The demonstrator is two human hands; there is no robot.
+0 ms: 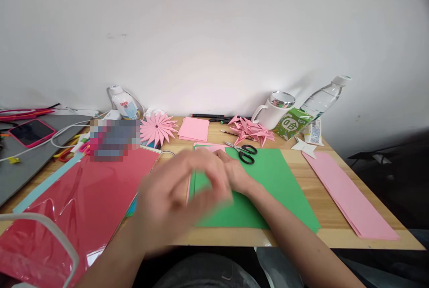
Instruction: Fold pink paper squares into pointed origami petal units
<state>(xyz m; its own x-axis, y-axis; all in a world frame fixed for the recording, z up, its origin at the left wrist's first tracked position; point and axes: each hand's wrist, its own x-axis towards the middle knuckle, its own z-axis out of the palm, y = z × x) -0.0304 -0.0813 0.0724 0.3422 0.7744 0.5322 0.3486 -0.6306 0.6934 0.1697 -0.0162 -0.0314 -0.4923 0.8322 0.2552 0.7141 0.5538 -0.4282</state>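
Observation:
My left hand [182, 194] is raised over the near side of the desk, its fingers curved and smeared by motion. Whether it holds anything cannot be made out. Behind it, my right hand [236, 174] rests low over the green paper sheets [275, 185], its fingertips partly hidden by the left hand. Pink paper [209, 146] shows just beyond the right fingers. Black-handled scissors [246, 153] lie on the green sheets' far edge, close to the right hand. Farther back are a pink folded-paper flower [158, 128], a stack of pink squares [193, 129] and a pile of pink folded pieces [251, 131].
Red sheets in clear plastic [90, 198] cover the left side. Long pink strips [348, 194] lie at right. Along the wall stand a white mug [276, 111], a green box [292, 123], a tilted water bottle [325, 98] and a white bottle [124, 102]. A cable [63, 243] loops at lower left.

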